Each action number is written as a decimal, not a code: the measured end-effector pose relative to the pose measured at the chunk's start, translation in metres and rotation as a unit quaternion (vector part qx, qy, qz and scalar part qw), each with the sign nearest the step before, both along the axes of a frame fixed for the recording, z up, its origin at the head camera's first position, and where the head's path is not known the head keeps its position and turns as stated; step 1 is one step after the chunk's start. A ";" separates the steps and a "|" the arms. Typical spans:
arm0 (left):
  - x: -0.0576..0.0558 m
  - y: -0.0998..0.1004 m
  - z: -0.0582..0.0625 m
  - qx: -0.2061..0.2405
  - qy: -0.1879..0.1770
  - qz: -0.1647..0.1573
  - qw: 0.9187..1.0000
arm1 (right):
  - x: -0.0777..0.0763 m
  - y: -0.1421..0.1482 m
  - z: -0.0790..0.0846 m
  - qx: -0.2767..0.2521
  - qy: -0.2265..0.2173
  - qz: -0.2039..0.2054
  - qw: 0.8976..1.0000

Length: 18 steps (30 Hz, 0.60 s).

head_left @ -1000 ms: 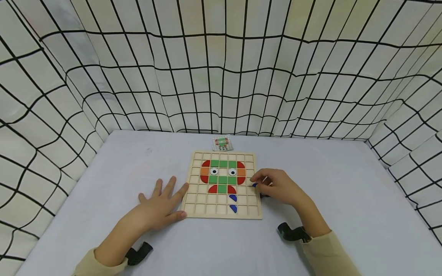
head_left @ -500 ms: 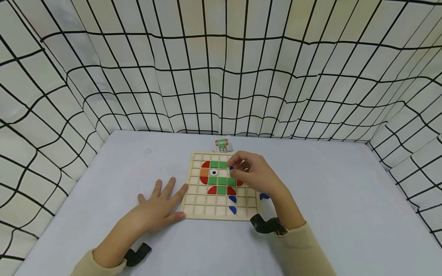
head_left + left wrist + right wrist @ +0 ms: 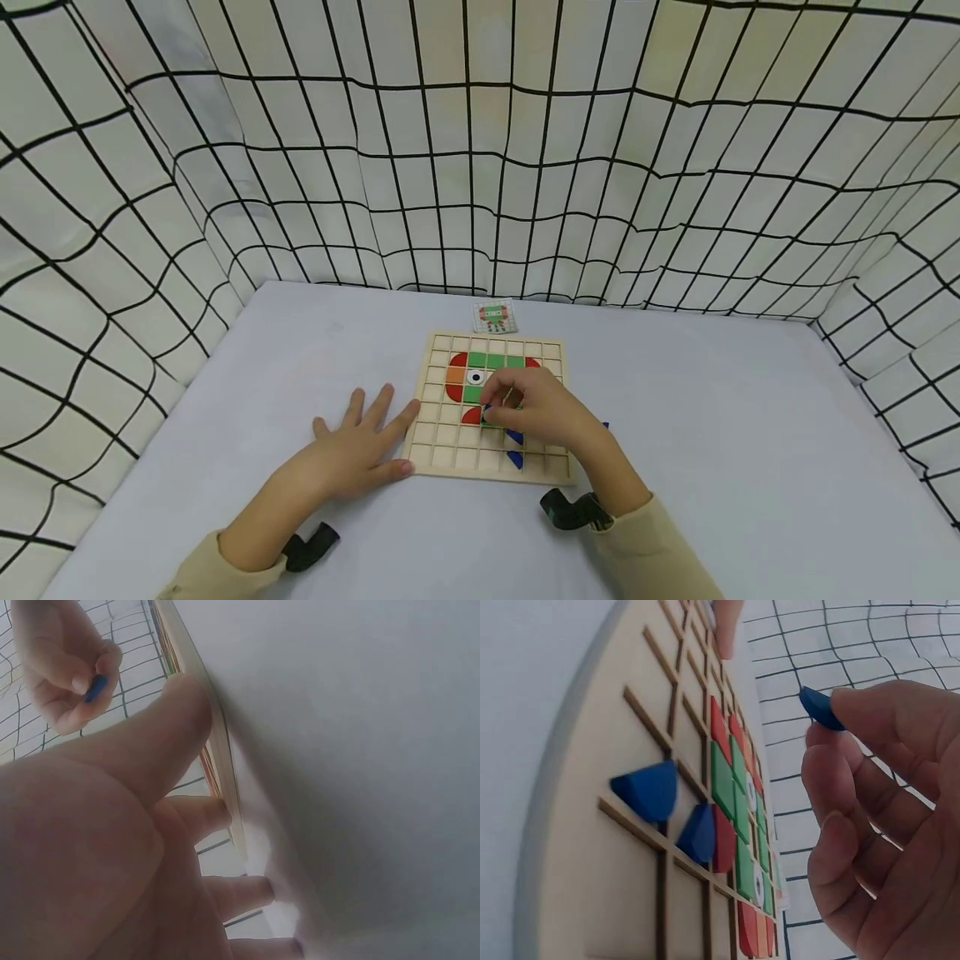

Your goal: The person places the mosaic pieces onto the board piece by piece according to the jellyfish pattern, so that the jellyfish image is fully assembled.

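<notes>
My right hand [image 3: 540, 408] pinches a blue wooden piece [image 3: 821, 709] with a curved side between thumb and forefinger, above the gridded wooden board [image 3: 442, 457]. Two more blue pieces lie on the board, one nearer the edge [image 3: 649, 791] and one beside a red piece [image 3: 699, 834]. Green tiles [image 3: 495, 361], red rounded pieces [image 3: 454, 392], orange tiles [image 3: 454, 375] and eye tiles [image 3: 476, 377] form a face-like pattern, its right part hidden behind my right hand. My left hand [image 3: 352, 454] lies with fingers spread, fingertips at the board's left edge.
A small picture card [image 3: 495, 317] with a similar pattern lies behind the board. Another blue piece [image 3: 606, 425] shows past the right wrist, on the white table [image 3: 712, 417]. Black netting [image 3: 510, 158] surrounds the table at the back and sides.
My right hand has carried the blue piece from the board's right edge leftward over the pattern, then down toward its lower part. My left hand stays at the left edge.
</notes>
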<state>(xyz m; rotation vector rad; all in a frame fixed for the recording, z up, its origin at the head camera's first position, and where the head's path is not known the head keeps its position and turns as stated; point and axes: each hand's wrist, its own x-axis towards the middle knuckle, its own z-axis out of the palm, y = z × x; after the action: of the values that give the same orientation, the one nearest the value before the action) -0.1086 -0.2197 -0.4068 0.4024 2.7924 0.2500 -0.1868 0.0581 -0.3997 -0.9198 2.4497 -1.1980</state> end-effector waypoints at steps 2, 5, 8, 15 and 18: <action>0.000 0.002 -0.001 -0.002 -0.005 0.000 1.000 | 0.002 -0.001 -0.004 0.027 0.000 0.010 1.000; 0.000 0.004 0.000 -0.007 -0.006 0.001 1.000 | 0.004 -0.004 -0.007 0.060 0.003 0.020 0.998; 0.000 0.003 0.000 -0.010 -0.006 0.000 1.000 | 0.005 -0.005 -0.008 0.076 0.007 0.028 0.997; -0.001 0.002 -0.002 -0.004 -0.006 -0.002 1.000 | 0.006 -0.007 -0.011 0.106 0.010 0.025 0.994; -0.001 0.002 -0.001 -0.001 -0.011 -0.001 1.000 | 0.008 -0.007 -0.012 0.118 0.011 0.016 0.993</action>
<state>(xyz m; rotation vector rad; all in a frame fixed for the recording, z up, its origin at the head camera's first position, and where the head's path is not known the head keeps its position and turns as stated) -0.1098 -0.2176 -0.4080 0.3992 2.7700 0.2504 -0.1790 0.0508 -0.4116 -0.9019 2.5151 -0.8680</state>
